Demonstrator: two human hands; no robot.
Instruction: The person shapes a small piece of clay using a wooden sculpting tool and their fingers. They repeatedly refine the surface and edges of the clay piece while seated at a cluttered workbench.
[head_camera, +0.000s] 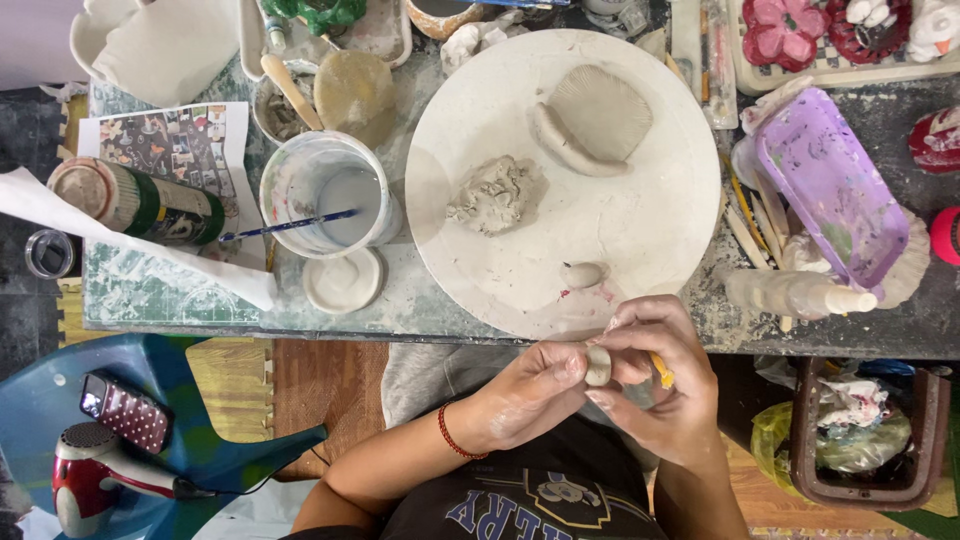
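My left hand (528, 392) and my right hand (660, 385) meet below the table edge, both pinching a small pale lump of clay (598, 366) between thumbs and fingertips. A thin yellow-orange tool (662, 372) also sticks out of my right hand. A red cord bracelet circles my left wrist. Just above, on the round white board (640, 240), lie a small egg-shaped clay piece (583, 274), a rough clay lump (493, 195) and a ribbed fan-shaped clay slab (597, 118).
A white cup of cloudy water (330, 195) with a blue brush stands left of the board, a small lid beside it. A purple tray (830, 185) and a squeeze bottle (795, 293) lie right. A bin (868, 430) stands lower right. A hair dryer (100, 475) rests on a blue stool.
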